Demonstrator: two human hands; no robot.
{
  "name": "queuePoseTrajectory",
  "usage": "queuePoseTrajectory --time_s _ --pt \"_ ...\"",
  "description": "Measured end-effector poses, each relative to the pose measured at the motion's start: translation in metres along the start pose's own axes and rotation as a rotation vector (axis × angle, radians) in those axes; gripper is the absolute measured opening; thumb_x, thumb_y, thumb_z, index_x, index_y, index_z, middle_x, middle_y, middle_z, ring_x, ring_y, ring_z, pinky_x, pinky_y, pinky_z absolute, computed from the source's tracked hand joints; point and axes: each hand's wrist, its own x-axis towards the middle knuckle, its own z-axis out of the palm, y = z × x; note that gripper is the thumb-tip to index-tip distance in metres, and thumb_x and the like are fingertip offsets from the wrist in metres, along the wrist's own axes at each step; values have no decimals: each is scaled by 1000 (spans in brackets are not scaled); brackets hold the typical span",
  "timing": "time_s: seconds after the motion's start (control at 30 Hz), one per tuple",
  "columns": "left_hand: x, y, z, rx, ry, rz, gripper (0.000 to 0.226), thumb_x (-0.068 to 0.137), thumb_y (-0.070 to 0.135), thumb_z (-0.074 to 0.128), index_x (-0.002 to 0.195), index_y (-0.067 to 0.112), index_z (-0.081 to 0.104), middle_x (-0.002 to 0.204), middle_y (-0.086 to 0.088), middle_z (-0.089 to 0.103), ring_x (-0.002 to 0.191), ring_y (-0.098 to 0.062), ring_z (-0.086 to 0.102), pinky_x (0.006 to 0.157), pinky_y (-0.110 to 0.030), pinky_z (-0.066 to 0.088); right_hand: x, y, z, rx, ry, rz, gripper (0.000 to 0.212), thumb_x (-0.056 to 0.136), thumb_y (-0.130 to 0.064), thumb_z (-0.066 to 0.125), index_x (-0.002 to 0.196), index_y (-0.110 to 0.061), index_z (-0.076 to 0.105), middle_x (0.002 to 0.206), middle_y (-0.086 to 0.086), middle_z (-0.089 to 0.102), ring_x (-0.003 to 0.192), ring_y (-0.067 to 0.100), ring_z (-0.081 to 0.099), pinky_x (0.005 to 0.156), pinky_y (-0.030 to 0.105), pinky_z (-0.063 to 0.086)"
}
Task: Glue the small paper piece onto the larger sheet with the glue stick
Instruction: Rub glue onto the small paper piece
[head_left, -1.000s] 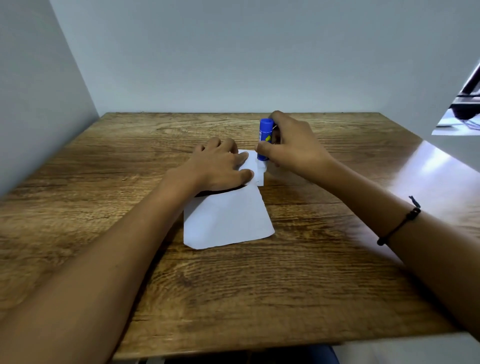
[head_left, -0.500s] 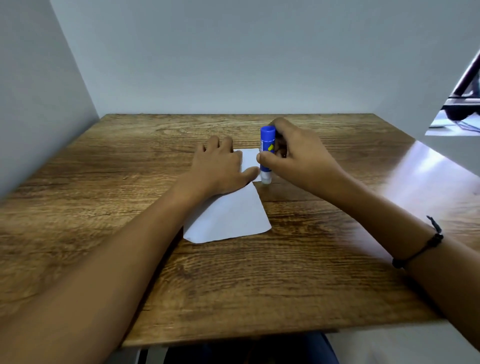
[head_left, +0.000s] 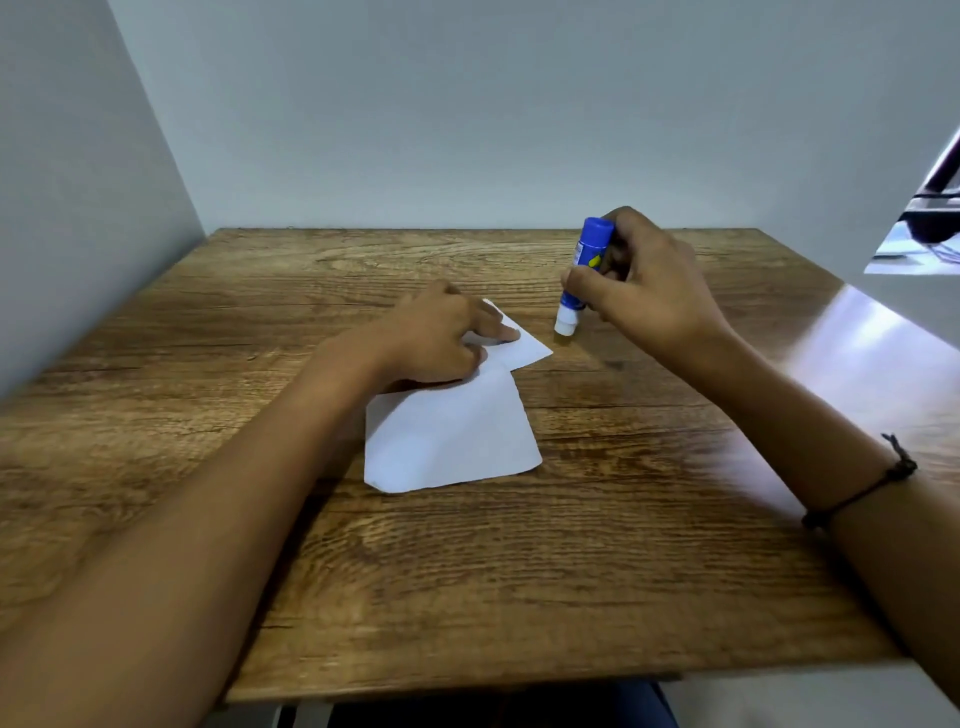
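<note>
A larger white sheet (head_left: 452, 436) lies in the middle of the wooden table (head_left: 519, 571). A small white paper piece (head_left: 524, 345) sits at its far edge, turned at an angle. My left hand (head_left: 436, 338) pinches that small piece near its left side, lifting it a little. My right hand (head_left: 644, 291) grips a blue glue stick (head_left: 582, 275), held tip down and tilted, just right of the small piece. Its white tip hovers close to the table surface, off the paper.
Grey walls close in the table at the back and on the left. A dark object (head_left: 935, 208) shows past the right wall. A black cord bracelet (head_left: 862, 488) is on my right wrist.
My right hand has lifted the glue stick off the small piece and moved it to the right. My left hand went from pressing flat to pinching the small piece, which has turned.
</note>
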Motion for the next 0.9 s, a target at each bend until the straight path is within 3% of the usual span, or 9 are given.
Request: queuePoseTrajectory --time_s 0.1,0.2,0.3,0.4,0.5,0.67,0.83,0.9 --pt "8 2 9 76 83 -47 37 91 33 41 127 35 49 139 0 44 125 -29 32 105 -45 28 2 0 3 -5 -3 -6 20 82 -21 63 92 -12 48 61 -6 45 55 7 42 51 12 35" --pt "11 15 16 239 248 -134 39 89 42 41 110 17 63 118 -13 52 110 -36 44 87 -40 36 8 -4 5 -19 -14 -20 22 83 -21 62 98 -9 51 64 -7 46 59 9 45 58 16 40" --pt "13 27 23 313 367 -178 50 89 47 39 94 3 62 107 -19 54 99 -35 51 72 -36 31 18 -8 8 -44 -12 -46 28 83 -22 61 104 -7 52 71 -3 51 66 13 49 64 26 43" --pt "8 21 21 210 454 -144 44 90 42 40 106 8 61 108 -18 55 103 -32 47 77 -37 33 30 -7 15 -52 -26 -32 29 81 -20 63 103 -6 52 78 5 56 70 19 53 62 28 44" --pt "4 9 16 104 389 -50 42 89 39 43 123 19 55 119 -11 55 110 -28 40 89 -38 34 42 -3 24 -59 -50 7 29 80 -19 63 102 -4 52 80 8 58 72 22 56 64 32 46" --pt "11 9 17 183 295 25 41 87 45 45 111 17 63 121 -4 59 106 -27 38 88 -38 37 58 -1 38 -83 -97 40 30 80 -18 64 103 -3 51 84 12 57 81 33 61 75 42 50" --pt "12 7 18 213 284 27 42 87 45 44 111 16 63 118 -7 59 105 -27 37 90 -42 38 62 3 50 -155 -126 39 33 81 -19 64 107 -3 51 85 9 55 74 22 50 57 23 36" --pt "12 6 18 217 281 27 42 87 45 43 111 16 63 118 -7 59 105 -27 37 91 -43 38 60 5 51 -167 -129 43 33 81 -20 64 107 -3 51 84 7 53 72 20 48 55 23 34"
